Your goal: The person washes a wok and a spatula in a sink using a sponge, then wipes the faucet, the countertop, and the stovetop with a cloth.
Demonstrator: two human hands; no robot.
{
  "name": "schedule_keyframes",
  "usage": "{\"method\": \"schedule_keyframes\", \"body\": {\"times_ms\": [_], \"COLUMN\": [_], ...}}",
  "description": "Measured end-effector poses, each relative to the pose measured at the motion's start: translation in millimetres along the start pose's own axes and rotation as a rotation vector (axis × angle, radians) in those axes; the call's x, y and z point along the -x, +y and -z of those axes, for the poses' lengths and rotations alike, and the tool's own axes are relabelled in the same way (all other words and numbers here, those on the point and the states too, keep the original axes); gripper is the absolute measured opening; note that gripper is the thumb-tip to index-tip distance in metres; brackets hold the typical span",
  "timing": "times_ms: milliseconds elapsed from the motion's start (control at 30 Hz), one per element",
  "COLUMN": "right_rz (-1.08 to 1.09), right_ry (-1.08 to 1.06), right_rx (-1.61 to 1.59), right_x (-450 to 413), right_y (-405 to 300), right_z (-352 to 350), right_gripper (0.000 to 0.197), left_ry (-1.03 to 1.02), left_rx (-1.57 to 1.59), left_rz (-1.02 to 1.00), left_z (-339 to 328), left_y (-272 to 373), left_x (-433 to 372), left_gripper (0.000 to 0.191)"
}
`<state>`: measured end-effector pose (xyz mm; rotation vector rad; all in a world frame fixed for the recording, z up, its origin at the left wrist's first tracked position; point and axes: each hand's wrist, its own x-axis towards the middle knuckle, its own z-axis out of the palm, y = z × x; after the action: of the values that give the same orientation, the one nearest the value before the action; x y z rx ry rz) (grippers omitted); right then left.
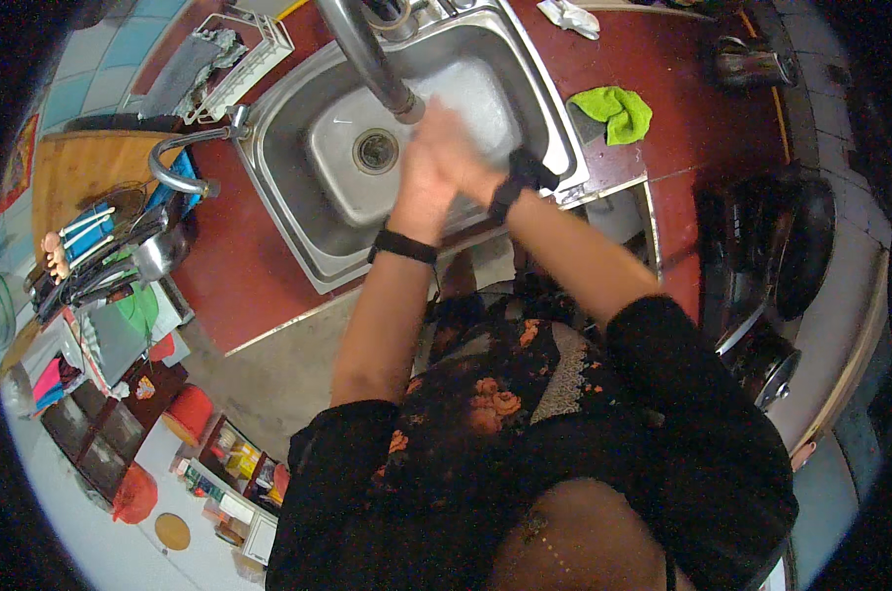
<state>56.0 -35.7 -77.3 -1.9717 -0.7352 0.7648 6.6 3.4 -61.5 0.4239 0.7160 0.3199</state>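
Over the stainless steel sink (276, 185), my left hand (425, 173) and my right hand (469, 166) meet and touch each other. Both sit just beside the outlet of the metal tap (372, 63). Motion blur hides the fingers, and I make out no object in either hand. A black band (404, 246) circles my left wrist, and a black strap with a bulky piece (523, 181) is on my right. White foam or splashing water (483, 92) spreads over the basin's right part. The round drain (375, 151) lies left of my hands.
A lime green cloth (619, 114) lies on the red counter (682, 81) right of the sink. A second curved tap (166, 159) stands at the left rim, near a white wire rack (246, 70). Dark pans (808, 251) fill the far right; a metal pot (161, 247) is left.
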Motion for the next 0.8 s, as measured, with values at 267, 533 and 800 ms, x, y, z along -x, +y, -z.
{"method": "schedule_keyframes", "body": {"times_ms": [267, 533, 800], "right_rz": [0.343, 0.209, 0.164], "right_ry": [0.102, 0.024, 0.304], "right_rx": [-0.001, 0.005, 0.503], "right_x": [1.0, 26.3, -9.9], "right_y": [-2.1, -14.5, 4.3], "right_z": [-18.4, -15.0, 26.4], "right_gripper": [0.041, 0.043, 0.048], "left_ry": [0.148, 0.186, 0.071], "left_rx": [0.059, 0.023, -0.118], "left_rz": [0.102, 0.166, -0.041], "left_z": [-5.4, -26.9, -49.3], "left_y": [26.6, 36.8, 17.2], "left_x": [14.7, 24.6, 37.0], "left_gripper": [0.051, 0.039, 0.025]}}
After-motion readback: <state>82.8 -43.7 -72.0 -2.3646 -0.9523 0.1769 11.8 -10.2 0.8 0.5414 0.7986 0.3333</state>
